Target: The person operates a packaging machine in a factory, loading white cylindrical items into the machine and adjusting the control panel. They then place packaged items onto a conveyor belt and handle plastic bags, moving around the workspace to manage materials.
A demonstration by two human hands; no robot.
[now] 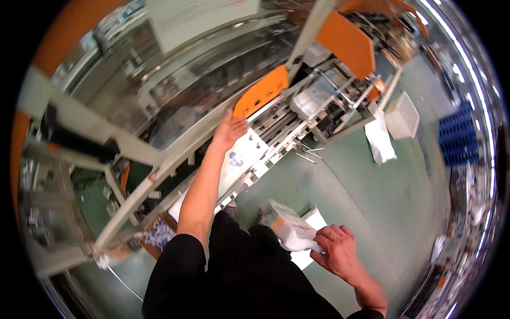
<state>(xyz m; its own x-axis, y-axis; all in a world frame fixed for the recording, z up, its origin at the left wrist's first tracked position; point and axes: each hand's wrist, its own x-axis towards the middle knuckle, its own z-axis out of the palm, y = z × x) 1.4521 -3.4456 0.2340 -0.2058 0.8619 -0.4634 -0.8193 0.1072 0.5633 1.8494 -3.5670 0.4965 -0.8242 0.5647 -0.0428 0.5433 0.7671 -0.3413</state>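
My left hand (pixel 230 133) is stretched forward over the machine, its fingers extended and holding nothing. Its fingertips are at the lower end of an orange plate (pixel 261 93); whether they touch it I cannot tell. Below that hand lies a white flat panel (pixel 245 154) with a blue printed mark and small knobs. Low on the right, my right hand (pixel 338 251) is closed on the end of a plastic-wrapped pack (pixel 291 225), white with orange print. The pack hangs tilted beside my legs, and its contents are blurred.
The machine's pale frame (pixel 180 141) crosses from lower left to upper right. A clear tray-shaped piece (pixel 311 101) sits on its conveyor. A white bin (pixel 402 116) and blue crates (pixel 458 135) stand right. A box of scraps (pixel 158 236) is at lower left.
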